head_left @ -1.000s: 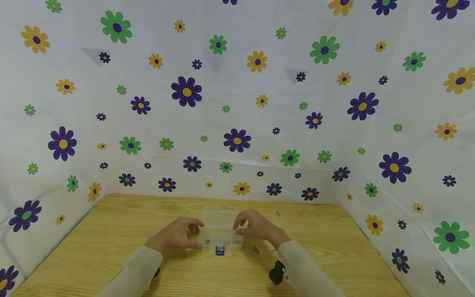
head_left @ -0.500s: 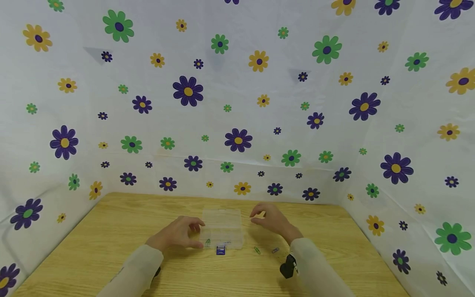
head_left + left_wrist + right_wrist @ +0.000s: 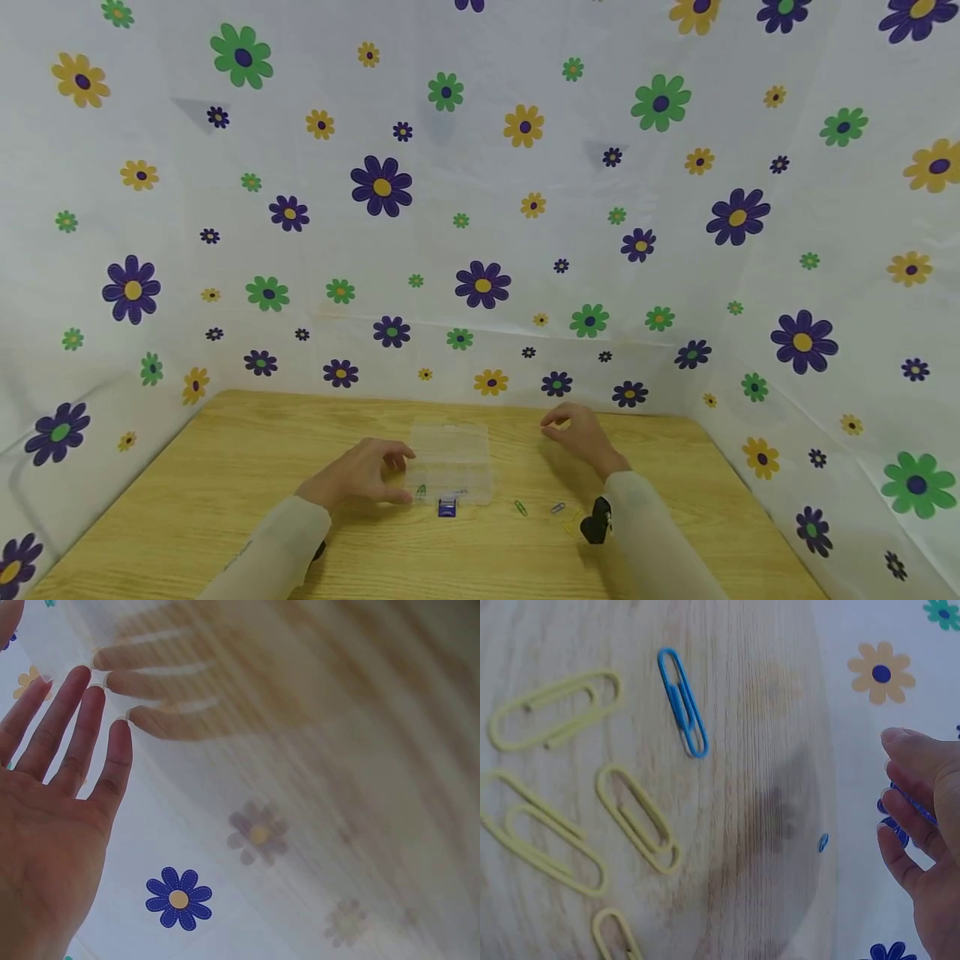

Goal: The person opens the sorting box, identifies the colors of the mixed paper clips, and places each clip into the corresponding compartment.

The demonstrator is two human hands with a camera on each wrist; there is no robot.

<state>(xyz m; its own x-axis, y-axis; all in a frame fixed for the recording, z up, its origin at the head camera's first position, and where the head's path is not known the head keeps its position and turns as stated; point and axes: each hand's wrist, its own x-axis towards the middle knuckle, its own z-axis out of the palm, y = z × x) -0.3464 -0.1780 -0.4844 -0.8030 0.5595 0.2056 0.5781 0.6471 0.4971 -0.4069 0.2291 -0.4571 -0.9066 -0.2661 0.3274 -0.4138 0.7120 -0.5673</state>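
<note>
Far blue clip (image 3: pixel 823 842) lies toward the back of the table (image 3: pixel 420 558), nearest the right hand (image 3: pixel 583 435) and well apart from the near blue clip (image 3: pixel 681 705), the yellow clips (image 3: pixel 632 823) and the green clip (image 3: pixel 521 507). The step in hand is judged to be a pick-up of this far piece. Good execution calls for fingertips lowered right to the wood, thumb and index set across the wire's long sides, then a light pinch; pushing at one end would likely slide so thin a piece away.

Right hand: poised above the table, thumb opposite the index, fingers slightly bent and parted; nothing is seen in its grasp. Left hand (image 3: pixel 360 475): fingers loosely spread, thumb apart, at the left side of the clear box (image 3: pixel 453 475); it grips nothing, and contact cannot be confirmed. Its placement appears suited to steadying the box, whose lid (image 3: pixel 450 442) appears laid back.
</note>
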